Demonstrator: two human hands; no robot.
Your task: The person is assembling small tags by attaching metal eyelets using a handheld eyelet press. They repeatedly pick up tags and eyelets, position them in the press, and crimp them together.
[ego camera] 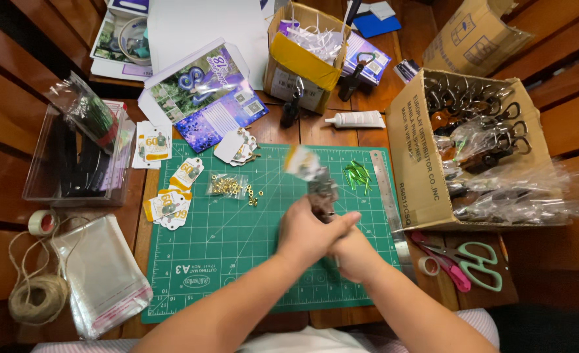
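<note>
Both my hands meet above the green cutting mat (237,242). My left hand (309,230) and my right hand (355,252) are clasped together around a small metal punch tool (322,193) that sticks up between them. A small paper tag (300,161), blurred by motion, sits at the tool's upper end. A little clear bag of brass eyelets (227,186) lies on the mat to the left of my hands. Printed paper tags (168,204) are scattered along the mat's left edge.
An open cardboard box of clips in plastic bags (479,144) stands right of the mat. A steel ruler (386,196), scissors (472,258), tape roll (426,265), green beads (357,175), glue tube (355,119), twine ball (37,297), cellophane bags (103,274) and a clear bin (73,163) surround it.
</note>
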